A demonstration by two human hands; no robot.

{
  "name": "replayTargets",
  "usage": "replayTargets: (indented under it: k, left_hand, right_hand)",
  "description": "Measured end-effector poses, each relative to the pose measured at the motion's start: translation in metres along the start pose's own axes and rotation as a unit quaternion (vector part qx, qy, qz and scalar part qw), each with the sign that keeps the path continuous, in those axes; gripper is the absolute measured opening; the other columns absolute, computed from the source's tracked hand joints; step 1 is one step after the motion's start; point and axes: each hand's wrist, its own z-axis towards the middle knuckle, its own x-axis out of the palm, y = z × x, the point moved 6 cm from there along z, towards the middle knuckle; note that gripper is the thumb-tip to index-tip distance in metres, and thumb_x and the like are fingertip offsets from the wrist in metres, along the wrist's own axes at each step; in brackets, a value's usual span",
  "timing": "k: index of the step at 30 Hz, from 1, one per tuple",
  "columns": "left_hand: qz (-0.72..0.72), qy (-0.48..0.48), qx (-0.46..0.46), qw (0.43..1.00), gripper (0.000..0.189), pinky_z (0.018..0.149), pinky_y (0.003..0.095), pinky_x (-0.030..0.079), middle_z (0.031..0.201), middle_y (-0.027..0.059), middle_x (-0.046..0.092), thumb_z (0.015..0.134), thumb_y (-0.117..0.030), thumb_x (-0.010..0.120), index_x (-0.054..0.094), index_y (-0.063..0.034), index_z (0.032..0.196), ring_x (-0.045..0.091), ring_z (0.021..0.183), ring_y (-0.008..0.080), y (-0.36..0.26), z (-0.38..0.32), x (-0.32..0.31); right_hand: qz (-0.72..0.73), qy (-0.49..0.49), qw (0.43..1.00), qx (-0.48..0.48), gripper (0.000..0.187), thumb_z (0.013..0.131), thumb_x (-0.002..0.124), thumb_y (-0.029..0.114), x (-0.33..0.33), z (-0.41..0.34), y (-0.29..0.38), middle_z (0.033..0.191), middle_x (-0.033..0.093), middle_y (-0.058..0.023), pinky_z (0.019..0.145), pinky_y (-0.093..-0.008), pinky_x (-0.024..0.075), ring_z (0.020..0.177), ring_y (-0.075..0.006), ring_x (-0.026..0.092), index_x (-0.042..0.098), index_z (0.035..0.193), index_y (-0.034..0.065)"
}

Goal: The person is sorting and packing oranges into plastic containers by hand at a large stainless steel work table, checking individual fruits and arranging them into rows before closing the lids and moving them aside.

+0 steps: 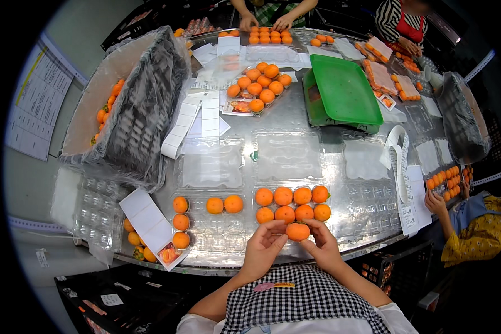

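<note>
An orange persimmon (pixel 297 232) is held between the fingertips of my left hand (pixel 264 249) and my right hand (pixel 323 244), near the table's front edge. Just beyond it, a clear plastic clamshell tray (pixel 249 201) carries two rows of persimmons (pixel 293 195). Its lid (pixel 289 155) lies folded back with a white pad in it. To the left, another clear tray (pixel 217 242) has a column of persimmons (pixel 181 221) at its left side and two more (pixel 224 205) at the back. On the right, an open clamshell (pixel 367 204) shows bare cups.
A plastic-lined crate (pixel 158 83) with persimmons stands at left. A green tray (pixel 346 92) tops a box beyond the lids. A filled pack (pixel 261 85), label strips (pixel 146 221) and a paper roll (pixel 398 167) lie around. Co-workers' hands (pixel 436 203) work at the right and far edges.
</note>
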Motion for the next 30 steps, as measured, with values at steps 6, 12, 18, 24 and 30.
replayTargets:
  k: [6,12,18,24,30]
  left_hand:
    - [0.017,0.012,-0.016,1.0,0.036,0.093,0.0267,0.045,0.119,0.0098,0.055,0.093,-0.005,0.057,0.047,0.0009,0.127,0.054,0.11,0.0153,0.011,0.006,-0.004]
    - [0.007,0.078,-0.033,0.996,0.042,0.1,0.0295,0.04,0.127,0.01,0.05,0.095,-0.007,0.055,0.042,0.0024,0.133,0.047,0.121,0.0165,0.014,0.003,0.004]
    - [-0.011,0.07,-0.059,0.996,0.039,0.1,0.0315,0.042,0.125,0.0102,0.052,0.093,-0.007,0.057,0.044,0.0022,0.129,0.048,0.119,0.0173,0.015,0.007,0.002]
    - [-0.017,0.037,-0.071,0.997,0.039,0.099,0.03,0.042,0.124,0.0109,0.054,0.093,-0.006,0.058,0.045,0.003,0.128,0.051,0.117,0.0171,0.019,0.008,-0.003]
    - [-0.058,0.035,-0.081,0.994,0.039,0.1,0.0327,0.043,0.124,0.0138,0.055,0.094,-0.006,0.055,0.043,0.0044,0.13,0.052,0.117,0.0191,0.029,0.011,-0.009]
  right_hand:
    - [0.115,0.011,0.99,0.083,0.039,0.092,0.056,0.006,0.0,0.001,-0.005,0.125,0.054,-0.0112,0.1,-0.031,0.0398,0.118,-0.0181,0.052,0.044,0.129,-0.0017]
    - [0.136,-0.006,0.986,0.101,0.037,0.092,0.055,0.005,0.001,-0.002,-0.007,0.124,0.055,-0.0112,0.099,-0.0292,0.0412,0.117,-0.0171,0.052,0.045,0.127,-0.0025]
    - [0.118,-0.009,0.986,0.116,0.037,0.091,0.057,0.006,0.0,0.001,-0.01,0.122,0.056,-0.0106,0.097,-0.0282,0.0428,0.114,-0.0161,0.054,0.046,0.126,-0.0022]
    - [0.115,-0.017,0.989,0.097,0.035,0.091,0.062,0.01,0.003,0.004,-0.014,0.113,0.06,-0.0079,0.091,-0.0265,0.0458,0.106,-0.0129,0.057,0.049,0.122,-0.0011]
    - [-0.043,-0.033,0.998,0.03,0.035,0.086,0.069,0.016,0.0,0.006,-0.004,0.093,0.063,-0.0034,0.079,-0.0242,0.047,0.086,-0.0099,0.058,0.056,0.114,0.0003]
